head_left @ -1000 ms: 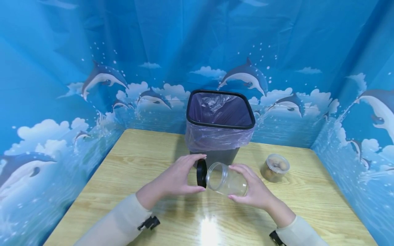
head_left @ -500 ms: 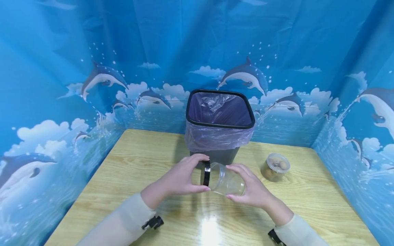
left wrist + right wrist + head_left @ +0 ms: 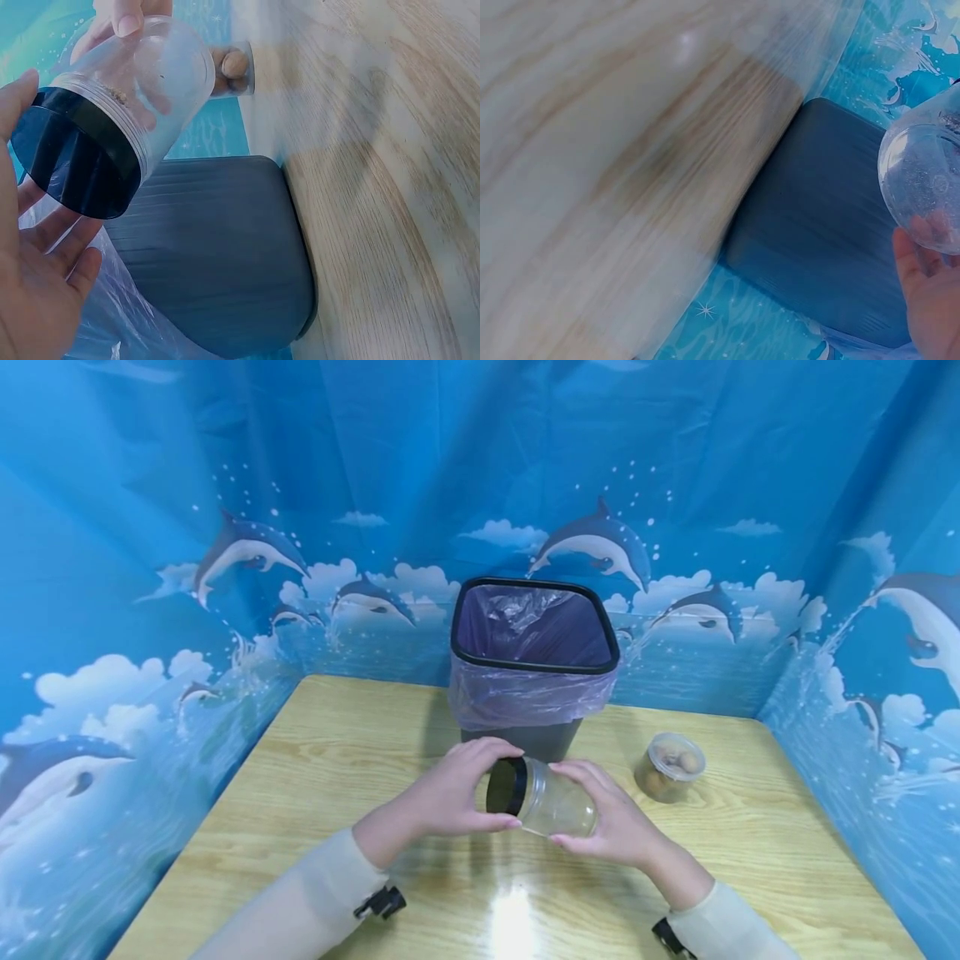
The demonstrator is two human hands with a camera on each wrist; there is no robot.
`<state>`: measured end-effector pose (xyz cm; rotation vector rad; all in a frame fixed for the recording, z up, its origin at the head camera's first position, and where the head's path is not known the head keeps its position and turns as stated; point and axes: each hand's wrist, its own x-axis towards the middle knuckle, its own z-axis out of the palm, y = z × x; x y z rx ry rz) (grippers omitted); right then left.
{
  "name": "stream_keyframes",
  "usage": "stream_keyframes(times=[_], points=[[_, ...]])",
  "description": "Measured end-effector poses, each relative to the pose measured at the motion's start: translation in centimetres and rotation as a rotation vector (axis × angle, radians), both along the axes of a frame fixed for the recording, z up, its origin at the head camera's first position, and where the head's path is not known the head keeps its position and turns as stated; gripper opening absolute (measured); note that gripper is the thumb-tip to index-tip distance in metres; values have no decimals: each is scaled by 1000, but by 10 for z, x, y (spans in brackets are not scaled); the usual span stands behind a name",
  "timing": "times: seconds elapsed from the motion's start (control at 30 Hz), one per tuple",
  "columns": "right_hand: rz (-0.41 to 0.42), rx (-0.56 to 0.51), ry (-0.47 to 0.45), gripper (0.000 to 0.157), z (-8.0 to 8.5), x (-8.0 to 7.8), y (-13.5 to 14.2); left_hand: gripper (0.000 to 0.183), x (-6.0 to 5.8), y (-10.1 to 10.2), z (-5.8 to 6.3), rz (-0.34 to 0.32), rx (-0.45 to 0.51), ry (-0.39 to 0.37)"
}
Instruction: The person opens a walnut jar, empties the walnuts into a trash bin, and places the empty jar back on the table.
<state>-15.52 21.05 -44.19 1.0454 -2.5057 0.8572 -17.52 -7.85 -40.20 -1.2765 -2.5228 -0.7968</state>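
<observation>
A clear jar (image 3: 561, 802), tilted nearly on its side, is held above the table between both hands. My left hand (image 3: 457, 789) grips the black screw lid (image 3: 507, 787) by its rim, thumb below and fingers above. The lid covers the jar's mouth, as the left wrist view also shows on the black lid (image 3: 79, 154). My right hand (image 3: 618, 818) holds the jar near its base, with fingertips on its side. Inside the clear jar (image 3: 161, 86) a few brown crumbs cling near the neck. In the right wrist view the jar's base (image 3: 930, 184) faces the camera.
Behind the hands stands a dark grey bin (image 3: 536, 739) with a black rim and a purple liner (image 3: 532, 693). To the right is a small lidded tub (image 3: 671, 768) of round brown things. A dolphin-print sheet (image 3: 375, 468) surrounds the wooden table (image 3: 352, 735).
My left hand has moved right with the lid, from apart and facing the jar's mouth to over it. The lid has turned, so its top now shows. The right hand has barely shifted.
</observation>
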Motion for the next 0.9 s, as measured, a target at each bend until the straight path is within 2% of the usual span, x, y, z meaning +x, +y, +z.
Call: stream_keyframes(times=[0.33,0.9], points=[[6,18,-19,94,3,2,-1,84,1,6,3,15,-26,-17],[8,23,-9,93,3,3,-5,82,2,8,0,17,-39,-7]])
